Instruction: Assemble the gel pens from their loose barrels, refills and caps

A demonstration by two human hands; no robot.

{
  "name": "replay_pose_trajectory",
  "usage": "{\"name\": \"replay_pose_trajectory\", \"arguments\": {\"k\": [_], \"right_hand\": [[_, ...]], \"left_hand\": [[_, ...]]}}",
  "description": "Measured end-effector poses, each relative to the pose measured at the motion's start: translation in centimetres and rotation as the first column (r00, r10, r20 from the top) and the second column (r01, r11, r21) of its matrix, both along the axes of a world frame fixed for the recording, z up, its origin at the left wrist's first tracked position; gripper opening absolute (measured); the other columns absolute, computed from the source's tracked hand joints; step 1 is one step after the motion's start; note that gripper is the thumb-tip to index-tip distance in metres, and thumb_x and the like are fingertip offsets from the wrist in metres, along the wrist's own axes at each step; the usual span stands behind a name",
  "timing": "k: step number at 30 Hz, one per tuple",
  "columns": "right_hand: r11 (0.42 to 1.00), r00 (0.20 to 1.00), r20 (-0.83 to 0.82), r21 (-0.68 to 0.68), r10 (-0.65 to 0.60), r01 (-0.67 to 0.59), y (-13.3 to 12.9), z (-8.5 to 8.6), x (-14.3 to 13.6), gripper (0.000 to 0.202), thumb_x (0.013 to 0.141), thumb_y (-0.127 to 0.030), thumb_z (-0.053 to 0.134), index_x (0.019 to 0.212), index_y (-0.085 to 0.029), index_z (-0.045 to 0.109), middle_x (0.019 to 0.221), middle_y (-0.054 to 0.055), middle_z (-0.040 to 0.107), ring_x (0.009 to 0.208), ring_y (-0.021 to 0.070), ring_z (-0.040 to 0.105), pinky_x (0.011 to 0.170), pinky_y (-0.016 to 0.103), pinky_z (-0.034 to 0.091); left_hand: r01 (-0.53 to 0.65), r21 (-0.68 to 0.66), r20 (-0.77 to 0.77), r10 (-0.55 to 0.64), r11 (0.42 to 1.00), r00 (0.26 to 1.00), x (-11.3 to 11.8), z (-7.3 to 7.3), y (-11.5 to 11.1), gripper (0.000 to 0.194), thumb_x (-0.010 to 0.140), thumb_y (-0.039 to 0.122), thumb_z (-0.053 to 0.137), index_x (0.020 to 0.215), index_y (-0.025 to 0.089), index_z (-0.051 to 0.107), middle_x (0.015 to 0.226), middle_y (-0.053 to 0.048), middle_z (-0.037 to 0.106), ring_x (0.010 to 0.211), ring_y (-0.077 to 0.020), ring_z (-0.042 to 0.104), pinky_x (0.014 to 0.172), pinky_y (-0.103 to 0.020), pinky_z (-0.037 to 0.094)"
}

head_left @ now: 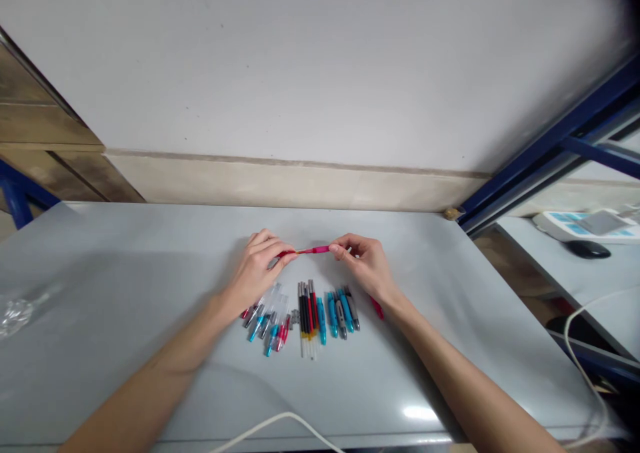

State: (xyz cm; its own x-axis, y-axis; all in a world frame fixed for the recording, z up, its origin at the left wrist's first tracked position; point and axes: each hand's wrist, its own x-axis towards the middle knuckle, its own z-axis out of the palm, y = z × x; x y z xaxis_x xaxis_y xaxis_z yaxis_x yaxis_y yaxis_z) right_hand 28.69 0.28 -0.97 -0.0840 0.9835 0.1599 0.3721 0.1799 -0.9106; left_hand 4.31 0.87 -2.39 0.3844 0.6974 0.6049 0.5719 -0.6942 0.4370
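Above the rows of pen parts, my left hand (260, 263) pinches a thin red pen refill (303, 251) between thumb and fingers. My right hand (367, 263) is closed on the far end of a pink-red pen barrel (321, 249). Refill and barrel lie in one line and meet between the hands; how deep the refill sits inside cannot be seen. Below my left hand are clear pen barrels with coloured ends (265, 320). Black and red refills (307, 310) lie in the middle. Blue and grey barrels (343, 312) are nearer my right hand, and a red piece (377, 308) lies beside that wrist.
Small grey parts (295, 317) lie beside the refills. A crumpled clear wrapper (16, 316) is at the left of the grey table (150, 240). A white cable (285, 415) crosses the front edge. At right, a black mouse (588, 249) sits on another table, past a blue frame (540, 143).
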Motion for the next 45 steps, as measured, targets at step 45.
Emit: {"name": "replay_pose_trajectory", "arguments": {"k": [45], "right_hand": [[0.931,0.628,0.775,0.172,0.073,-0.321,-3.6,-0.1,-3.2,0.026,0.090,-0.022,0.061,0.065,-0.019,0.054,0.074,0.004,0.056,0.084,0.0223,0.051,0.083,0.035,0.043]], "left_hand": [[-0.339,-0.341,-0.616,0.064,0.877,0.785,-3.5,2.1,-1.2,0.029,0.085,0.030,0.048,0.057,0.022,0.048,0.052,0.002,0.043,0.048,-0.0136,0.028,0.055,-0.031,0.018]]}}
